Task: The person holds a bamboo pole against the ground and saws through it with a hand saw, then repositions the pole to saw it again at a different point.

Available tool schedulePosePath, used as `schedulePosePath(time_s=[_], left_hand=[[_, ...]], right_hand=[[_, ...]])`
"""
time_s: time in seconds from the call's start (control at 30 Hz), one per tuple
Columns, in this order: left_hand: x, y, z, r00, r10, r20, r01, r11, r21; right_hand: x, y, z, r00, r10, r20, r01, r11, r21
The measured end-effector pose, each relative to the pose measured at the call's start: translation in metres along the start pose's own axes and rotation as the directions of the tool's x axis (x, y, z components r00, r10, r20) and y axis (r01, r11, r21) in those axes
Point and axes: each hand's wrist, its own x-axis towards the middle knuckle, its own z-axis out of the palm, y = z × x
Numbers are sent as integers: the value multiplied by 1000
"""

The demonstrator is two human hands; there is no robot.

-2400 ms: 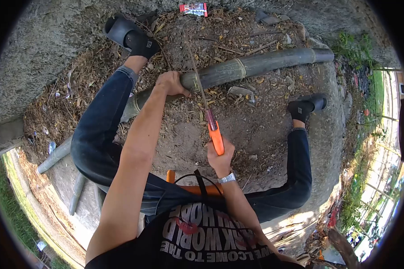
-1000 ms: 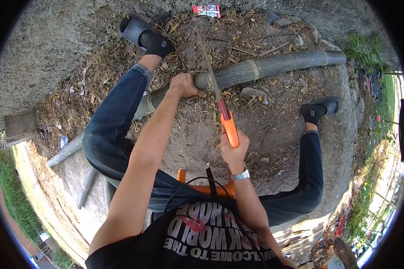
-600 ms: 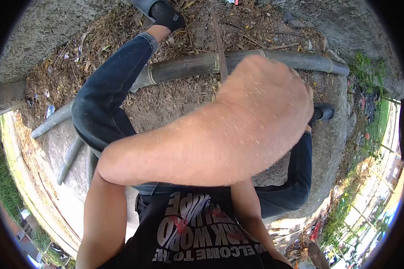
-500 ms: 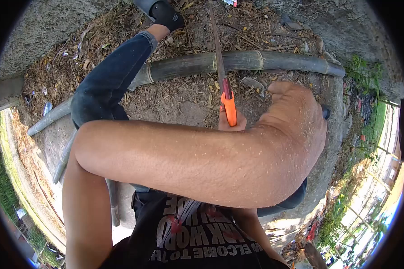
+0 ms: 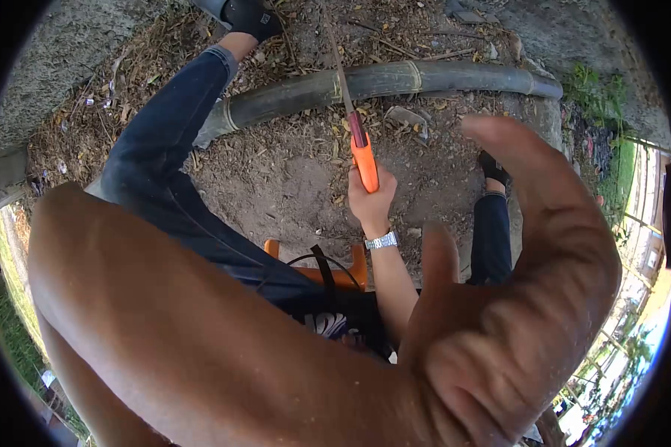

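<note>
My right hand [image 5: 368,205], with a silver watch at the wrist, is closed round the orange handle of a saw [image 5: 364,162]. The saw's narrow blade runs away from me across a thick grey-green bamboo pole [image 5: 291,95] on the ground. My left hand [image 5: 529,313] is raised close to the camera at the right, at the end of the forearm that crosses the lower view. Its thumb and index finger are spread apart, the other fingers look curled, and nothing shows in it.
My bent left leg [image 5: 164,141] lies over the pole's left side, and my right foot [image 5: 493,167] is at the right. Below me is an orange seat [image 5: 356,267]. Wood chips and litter cover the soil near a concrete wall [image 5: 60,56].
My left hand has come up closer to the camera, and its forearm has swung lower. My right hand, its watch and the orange seat now show. The whole view has shifted slightly.
</note>
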Motion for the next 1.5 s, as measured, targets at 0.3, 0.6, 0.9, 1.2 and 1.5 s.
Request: schedulePosePath(time_s=[0.3, 0.6, 0.9, 1.2, 1.5], left_hand=[[-16, 38, -16, 985, 164, 55, -164, 986, 9], [-45, 145, -25, 803, 520, 292, -514, 851, -105], [24, 177, -36, 817, 507, 276, -541, 839, 61], [63, 19, 198, 854, -498, -150, 412, 824, -389], [73, 1, 299, 856, -513, -72, 465, 822, -329]], right_hand=[[-5, 6, 3, 984, -173, 47, 176, 980, -93], [-10, 16, 12, 982, -186, -3, 185, 977, -101], [-7, 11, -9, 961, -277, 10, 273, 937, -220], [15, 10, -7, 1000, 13, 27, -16, 995, 99], [-3, -18, -18, 997, -39, 72, 46, 994, -101]])
